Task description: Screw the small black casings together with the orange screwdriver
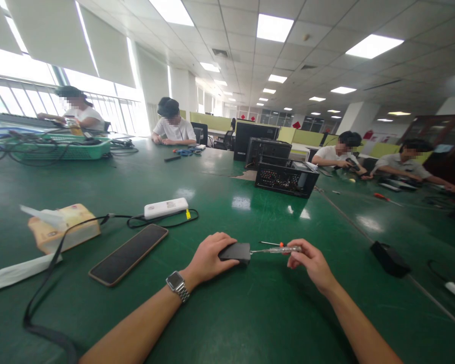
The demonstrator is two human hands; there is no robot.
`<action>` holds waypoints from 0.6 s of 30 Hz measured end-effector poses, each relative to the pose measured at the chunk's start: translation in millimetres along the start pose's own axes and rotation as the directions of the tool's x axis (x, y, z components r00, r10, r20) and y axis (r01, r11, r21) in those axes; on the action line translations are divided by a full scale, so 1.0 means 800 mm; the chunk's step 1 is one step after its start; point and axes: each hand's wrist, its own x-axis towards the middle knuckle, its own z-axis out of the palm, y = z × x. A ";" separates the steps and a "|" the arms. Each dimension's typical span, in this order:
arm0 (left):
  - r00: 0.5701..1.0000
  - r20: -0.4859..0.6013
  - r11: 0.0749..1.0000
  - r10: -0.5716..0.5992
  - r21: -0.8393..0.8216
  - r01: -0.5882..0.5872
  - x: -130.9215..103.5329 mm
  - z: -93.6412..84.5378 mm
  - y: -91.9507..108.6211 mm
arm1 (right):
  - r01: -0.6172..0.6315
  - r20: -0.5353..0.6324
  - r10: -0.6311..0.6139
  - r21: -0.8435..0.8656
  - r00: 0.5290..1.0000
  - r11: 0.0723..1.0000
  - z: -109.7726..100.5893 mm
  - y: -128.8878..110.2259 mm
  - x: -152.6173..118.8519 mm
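Left hand (211, 256) clasps the box (238, 252), right hand (311, 262) pinches the screwdriver (277, 249); sideways pressure could make its tip slip.

A matte black rectangular case (239, 252) lies on the green tabletop (227, 313), its left part covered and its right end exposed. A slim screwdriver (284, 249) with a clear handle and thin metal shaft is held nearly level, its tip at that end; whether they touch is unclear.
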 end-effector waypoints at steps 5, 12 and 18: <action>1.000 -0.005 0.999 0.024 0.034 -0.024 0.002 0.000 0.002 | 0.024 -0.005 -0.024 -0.011 1.000 1.000 0.000 -0.002 -0.001; 1.000 -0.006 0.996 0.027 0.080 -0.027 0.003 -0.002 0.004 | 0.025 -0.010 -0.025 0.009 1.000 1.000 0.001 -0.001 -0.001; 0.999 -0.005 0.995 0.049 0.089 -0.048 0.002 -0.003 0.007 | 0.057 -0.015 -0.058 -0.077 0.998 0.995 0.000 0.002 -0.001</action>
